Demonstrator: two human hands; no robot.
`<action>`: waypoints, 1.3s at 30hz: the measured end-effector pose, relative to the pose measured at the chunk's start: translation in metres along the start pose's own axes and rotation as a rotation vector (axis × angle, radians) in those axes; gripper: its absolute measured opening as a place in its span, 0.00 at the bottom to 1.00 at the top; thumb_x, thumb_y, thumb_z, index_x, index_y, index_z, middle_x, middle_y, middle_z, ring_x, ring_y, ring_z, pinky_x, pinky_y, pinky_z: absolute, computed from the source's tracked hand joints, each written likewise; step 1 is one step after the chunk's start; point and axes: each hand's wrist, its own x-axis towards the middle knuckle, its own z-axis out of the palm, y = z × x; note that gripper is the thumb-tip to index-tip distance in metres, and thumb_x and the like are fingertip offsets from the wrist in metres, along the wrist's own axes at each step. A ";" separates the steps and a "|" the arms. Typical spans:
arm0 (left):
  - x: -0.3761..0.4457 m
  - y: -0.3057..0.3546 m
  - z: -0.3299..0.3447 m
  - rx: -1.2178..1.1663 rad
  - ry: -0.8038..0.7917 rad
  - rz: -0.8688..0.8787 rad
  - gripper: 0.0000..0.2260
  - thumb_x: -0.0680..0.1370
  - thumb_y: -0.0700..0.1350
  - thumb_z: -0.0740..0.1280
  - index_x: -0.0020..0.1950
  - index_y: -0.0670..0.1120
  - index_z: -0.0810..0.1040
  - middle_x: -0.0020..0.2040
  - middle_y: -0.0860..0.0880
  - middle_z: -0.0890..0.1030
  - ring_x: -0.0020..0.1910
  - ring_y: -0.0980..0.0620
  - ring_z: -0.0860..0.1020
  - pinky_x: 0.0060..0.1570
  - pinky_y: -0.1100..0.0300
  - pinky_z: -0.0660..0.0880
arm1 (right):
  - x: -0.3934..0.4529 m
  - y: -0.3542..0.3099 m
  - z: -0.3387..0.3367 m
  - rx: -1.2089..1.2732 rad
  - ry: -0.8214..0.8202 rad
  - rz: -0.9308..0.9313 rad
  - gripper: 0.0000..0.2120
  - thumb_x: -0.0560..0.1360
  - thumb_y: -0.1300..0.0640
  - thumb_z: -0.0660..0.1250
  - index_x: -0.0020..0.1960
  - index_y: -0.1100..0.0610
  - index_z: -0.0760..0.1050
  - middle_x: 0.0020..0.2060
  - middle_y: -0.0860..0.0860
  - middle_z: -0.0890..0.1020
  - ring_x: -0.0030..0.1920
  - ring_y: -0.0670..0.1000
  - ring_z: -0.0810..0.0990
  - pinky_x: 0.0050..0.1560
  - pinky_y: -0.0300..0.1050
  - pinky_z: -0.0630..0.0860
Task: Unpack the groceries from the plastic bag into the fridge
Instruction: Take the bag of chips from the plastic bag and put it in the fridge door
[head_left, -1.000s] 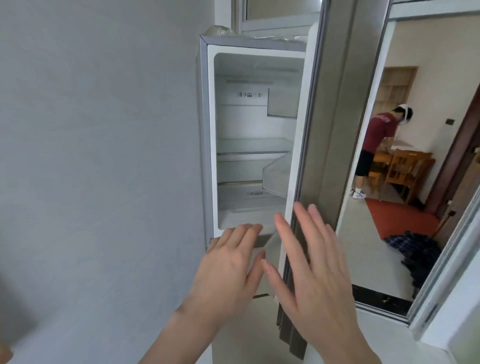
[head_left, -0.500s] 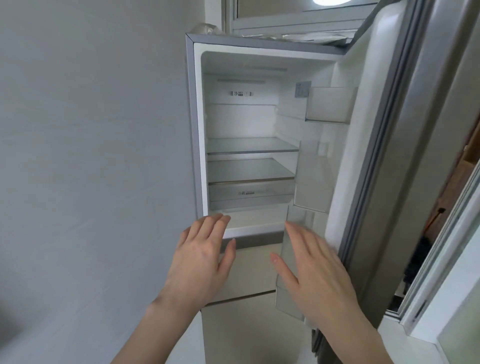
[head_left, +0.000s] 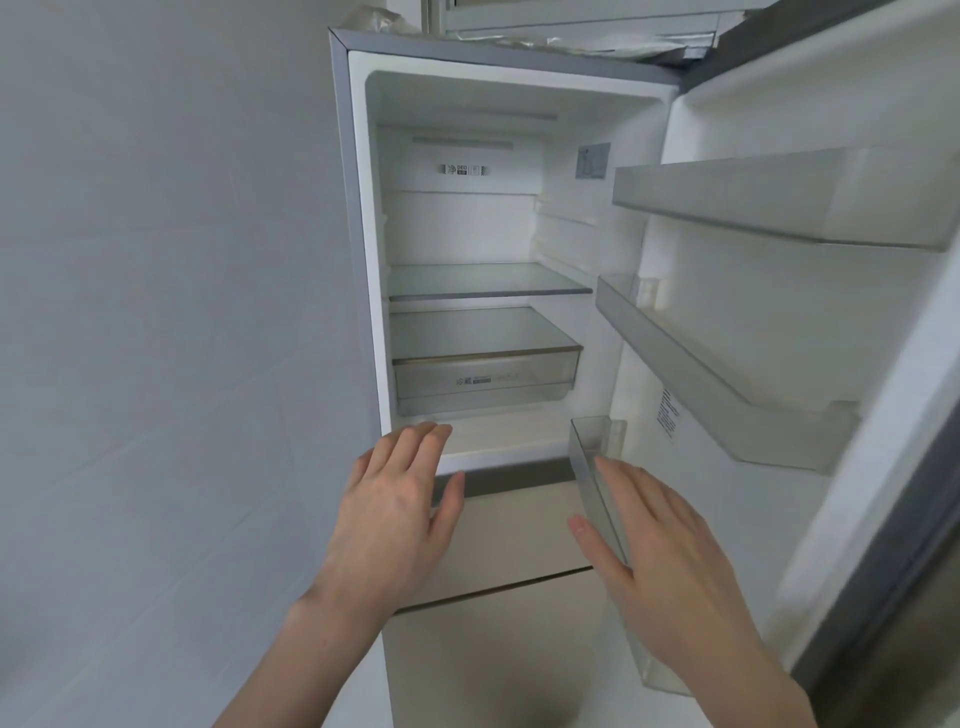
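Observation:
The fridge (head_left: 358, 218) stands straight ahead with its upper door (head_left: 810, 322) swung wide to the right. Inside I see two bare glass shelves (head_left: 483, 283) and a clear drawer (head_left: 485, 376) below them; nothing is stored there. My left hand (head_left: 395, 514) hovers flat and empty in front of the compartment's lower edge, fingers apart. My right hand (head_left: 670, 561) is spread and empty just in front of the lowest door bin (head_left: 597, 467). No plastic bag or groceries are in view.
A plain grey wall (head_left: 156, 312) runs close along the fridge's left side. The door carries three clear bins (head_left: 779, 197), all bare. Below the open compartment are closed beige drawer fronts (head_left: 514, 535). Crumpled plastic film (head_left: 571, 44) lies on the fridge top.
The fridge door has swung from nearly edge-on to wide open on the right, hiding the room beyond. Both hands have spread apart and stayed empty; the view has moved closer.

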 end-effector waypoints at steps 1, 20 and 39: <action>0.004 0.000 0.002 0.001 -0.004 -0.001 0.23 0.82 0.56 0.54 0.72 0.48 0.73 0.68 0.51 0.78 0.66 0.48 0.75 0.65 0.50 0.73 | 0.007 0.001 0.002 0.015 -0.009 -0.011 0.38 0.77 0.29 0.40 0.81 0.46 0.58 0.76 0.42 0.67 0.76 0.47 0.65 0.76 0.44 0.61; 0.071 0.006 0.033 0.147 0.057 -0.036 0.23 0.83 0.57 0.57 0.71 0.46 0.75 0.67 0.48 0.79 0.68 0.44 0.75 0.69 0.47 0.69 | 0.126 0.033 0.024 -0.065 0.236 -0.158 0.31 0.81 0.35 0.51 0.71 0.55 0.75 0.65 0.51 0.80 0.65 0.56 0.77 0.70 0.57 0.71; 0.147 0.023 0.113 -0.105 -0.075 0.232 0.24 0.83 0.60 0.54 0.70 0.48 0.75 0.69 0.49 0.78 0.69 0.45 0.74 0.70 0.47 0.70 | 0.118 0.066 0.028 -0.300 0.313 0.146 0.30 0.82 0.36 0.55 0.70 0.56 0.76 0.66 0.54 0.81 0.67 0.58 0.78 0.72 0.58 0.70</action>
